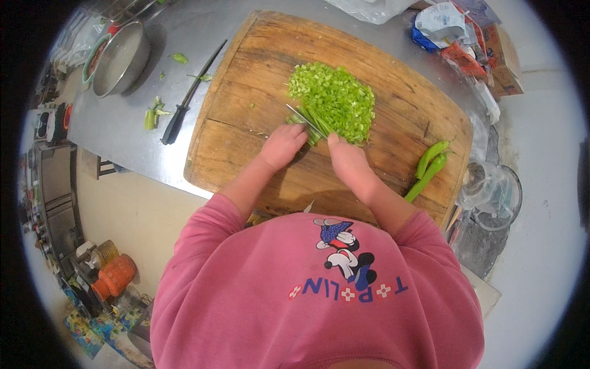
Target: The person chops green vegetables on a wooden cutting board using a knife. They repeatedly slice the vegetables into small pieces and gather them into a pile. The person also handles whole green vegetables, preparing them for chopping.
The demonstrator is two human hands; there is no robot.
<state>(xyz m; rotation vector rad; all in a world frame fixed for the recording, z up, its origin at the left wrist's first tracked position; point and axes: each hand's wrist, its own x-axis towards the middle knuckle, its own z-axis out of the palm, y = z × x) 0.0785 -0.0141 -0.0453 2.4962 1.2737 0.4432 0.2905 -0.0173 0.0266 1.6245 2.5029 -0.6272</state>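
Observation:
A heap of finely chopped green pepper (341,98) lies in the middle of a large wooden cutting board (246,80). My right hand (351,163) is closed around the handle of a knife (304,118). Its blade is seen edge-on, slanting up to the left along the near side of the heap. Left of the blade, my left hand (284,146) rests on the board with fingers curled over uncut green pepper (313,136), partly hidden by the fingers. Two whole green peppers (428,171) lie at the board's right side.
On the metal table (141,147) to the left are a thin dark rod with a black handle (175,126), pepper stems (152,117) and a metal bowl (126,58). Plastic packages (442,27) and a cardboard box (503,61) stand at the far right. A clear plastic container (488,187) is beside the board.

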